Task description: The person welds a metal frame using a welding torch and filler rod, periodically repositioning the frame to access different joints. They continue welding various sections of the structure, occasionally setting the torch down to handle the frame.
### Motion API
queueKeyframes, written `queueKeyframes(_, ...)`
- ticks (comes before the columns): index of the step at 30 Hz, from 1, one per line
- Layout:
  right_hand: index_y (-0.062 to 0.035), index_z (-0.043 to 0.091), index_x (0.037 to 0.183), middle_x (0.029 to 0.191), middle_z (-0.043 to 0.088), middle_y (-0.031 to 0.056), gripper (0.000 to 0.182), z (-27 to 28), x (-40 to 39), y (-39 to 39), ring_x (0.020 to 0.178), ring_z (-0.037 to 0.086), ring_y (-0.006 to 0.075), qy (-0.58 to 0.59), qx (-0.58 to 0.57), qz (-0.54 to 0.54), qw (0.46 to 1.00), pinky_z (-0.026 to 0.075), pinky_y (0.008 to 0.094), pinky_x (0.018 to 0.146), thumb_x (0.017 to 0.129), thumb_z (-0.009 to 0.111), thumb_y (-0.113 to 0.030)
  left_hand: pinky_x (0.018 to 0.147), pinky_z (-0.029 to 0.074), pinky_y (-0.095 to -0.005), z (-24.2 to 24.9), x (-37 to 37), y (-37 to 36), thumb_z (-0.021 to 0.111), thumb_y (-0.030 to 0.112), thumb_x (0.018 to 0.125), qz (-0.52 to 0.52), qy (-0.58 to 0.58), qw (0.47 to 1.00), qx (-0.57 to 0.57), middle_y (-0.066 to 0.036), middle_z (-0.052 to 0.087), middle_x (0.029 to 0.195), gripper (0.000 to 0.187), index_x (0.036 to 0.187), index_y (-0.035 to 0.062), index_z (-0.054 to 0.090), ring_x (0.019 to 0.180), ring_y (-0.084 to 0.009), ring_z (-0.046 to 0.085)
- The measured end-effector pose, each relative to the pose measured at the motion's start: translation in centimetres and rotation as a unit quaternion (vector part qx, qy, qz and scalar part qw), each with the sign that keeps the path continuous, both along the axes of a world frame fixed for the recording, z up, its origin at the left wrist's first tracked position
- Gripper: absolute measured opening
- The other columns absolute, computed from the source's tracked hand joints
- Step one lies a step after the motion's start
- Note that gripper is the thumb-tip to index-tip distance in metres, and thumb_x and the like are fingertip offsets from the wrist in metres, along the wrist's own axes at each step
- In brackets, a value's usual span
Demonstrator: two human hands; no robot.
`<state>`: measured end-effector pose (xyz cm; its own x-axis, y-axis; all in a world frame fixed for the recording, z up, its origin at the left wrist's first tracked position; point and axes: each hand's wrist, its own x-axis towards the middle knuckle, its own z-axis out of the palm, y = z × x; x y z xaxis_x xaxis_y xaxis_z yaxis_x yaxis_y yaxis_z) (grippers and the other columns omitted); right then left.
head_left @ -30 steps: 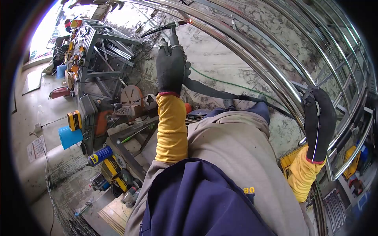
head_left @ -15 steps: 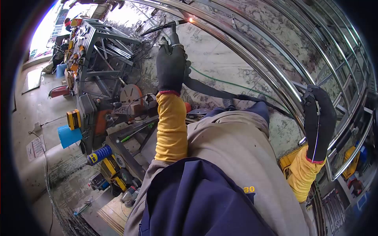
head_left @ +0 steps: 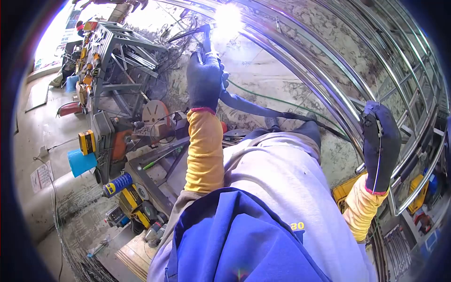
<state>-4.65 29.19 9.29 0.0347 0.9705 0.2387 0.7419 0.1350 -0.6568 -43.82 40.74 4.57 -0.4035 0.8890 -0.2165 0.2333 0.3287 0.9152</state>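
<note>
My left hand, in a dark glove, is closed round a welding torch at upper centre. The torch head is beside a very bright arc on the curved metal tubes. From below the hand a dark sleeved cable runs off to the right. My right hand, gloved too, is closed round a thin metal rod at the right, close beside the shiny tubes.
A metal rack with tools and bars stands at upper left. Below it are a blue spray can, a yellow power tool and a round disc. A green hose crosses the floor.
The small orange glow at the torch tip has become a large white-blue arc that lights up the clothing and tubes. Both hands have stayed nearly in place.
</note>
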Motion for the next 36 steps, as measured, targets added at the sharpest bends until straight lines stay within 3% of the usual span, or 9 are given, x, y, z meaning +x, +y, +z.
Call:
queueKeyframes(5,-0.0017,0.075,0.120,0.118,0.077,0.0179,0.024,-0.5,0.1,-0.6,0.110,0.075,0.0325,-0.001,-0.018,-0.041,0.999,0.056,0.0412,0.100,0.097,0.075,-0.009,0.048,0.051,-0.0326,1.2,0.8,-0.2,0.059,0.021,0.104,0.025,-0.042,0.998,-0.043,-0.006,0.065,0.081,0.020,0.108,0.0017,0.059,0.059,-0.0173,0.065)
queueKeyframes(6,-0.0017,0.075,0.120,0.118,0.077,0.0179,0.024,-0.5,0.1,-0.6,0.110,0.075,0.0325,-0.001,-0.018,-0.041,0.999,0.056,0.0412,0.100,0.097,0.075,-0.009,0.051,0.052,-0.0329,1.0,0.7,-0.3,0.068,0.025,0.100,0.024,-0.044,0.998,-0.038,-0.005,0.065,0.086,0.026,0.111,0.0026,0.062,0.063,-0.0170,0.065)
queueKeyframes(14,-0.0016,0.076,0.120,0.117,0.078,0.0185,0.024,-0.5,0.1,-0.5,0.111,0.075,0.0320,-0.005,-0.007,-0.034,0.999,0.056,0.0413,0.101,0.097,0.076,-0.009,0.054,0.056,-0.0332,1.3,1.3,-0.4,0.067,0.026,0.100,0.034,-0.011,0.999,-0.041,-0.007,0.066,0.090,0.030,0.112,-0.0008,0.064,0.069,-0.0183,0.069)
queueKeyframes(21,-0.0021,0.076,0.119,0.117,0.078,0.0173,0.025,-0.4,0.2,-0.4,0.110,0.076,0.0316,-0.023,-0.002,-0.023,0.999,0.057,0.0413,0.100,0.096,0.077,-0.008,0.052,0.055,-0.0317,0.8,1.3,-0.5,0.068,0.027,0.100,0.035,-0.028,0.999,-0.018,-0.005,0.066,0.085,0.031,0.112,-0.0013,0.064,0.064,-0.0169,0.068)
queueKeyframes(24,-0.0012,0.075,0.117,0.116,0.077,0.0179,0.022,-0.3,0.1,-0.3,0.109,0.075,0.0320,-0.012,-0.008,-0.024,1.000,0.056,0.0412,0.100,0.097,0.075,-0.010,0.050,0.053,-0.0305,0.6,1.2,-0.3,0.065,0.025,0.103,0.043,-0.014,0.999,-0.029,-0.004,0.065,0.081,0.027,0.113,0.0002,0.064,0.061,-0.0151,0.066)
queueKeyframes(26,-0.0002,0.073,0.115,0.116,0.076,0.0183,0.019,0.2,-0.1,-0.1,0.108,0.075,0.0325,0.012,-0.007,0.000,1.000,0.056,0.0410,0.099,0.099,0.072,-0.012,0.049,0.052,-0.0298,-0.6,0.3,-0.1,0.055,0.016,0.107,0.006,-0.025,1.000,-0.012,-0.004,0.062,0.079,0.025,0.125,-0.0017,0.057,0.059,-0.0145,0.063)
queueKeyframes(27,0.0006,0.071,0.113,0.115,0.075,0.0182,0.018,0.3,-0.4,-0.2,0.107,0.074,0.0327,0.040,-0.022,-0.010,0.999,0.056,0.0407,0.098,0.101,0.070,-0.013,0.049,0.052,-0.0302,-0.6,0.1,0.0,0.054,0.015,0.108,0.003,-0.028,0.999,-0.020,-0.004,0.063,0.079,0.019,0.118,-0.0009,0.059,0.058,-0.0146,0.064)
queueKeyframes(34,0.0003,0.072,0.116,0.115,0.076,0.0180,0.019,-0.2,-0.1,-0.3,0.106,0.075,0.0309,0.016,-0.024,-0.020,0.999,0.057,0.0397,0.097,0.100,0.073,-0.009,0.046,0.049,-0.0343,1.0,1.7,-0.6,0.059,0.019,0.104,0.039,-0.024,0.999,-0.029,-0.007,0.063,0.080,0.017,0.108,0.0028,0.056,0.057,-0.0185,0.063)
queueKeyframes(36,-0.0001,0.073,0.117,0.114,0.077,0.0177,0.019,-0.4,-0.1,-0.4,0.105,0.075,0.0303,0.031,-0.032,-0.035,0.998,0.057,0.0396,0.096,0.099,0.074,-0.007,0.053,0.052,-0.0333,0.5,1.3,-0.8,0.065,0.026,0.101,0.037,-0.058,0.997,-0.030,-0.006,0.065,0.085,0.027,0.114,0.0025,0.062,0.065,-0.0179,0.065)
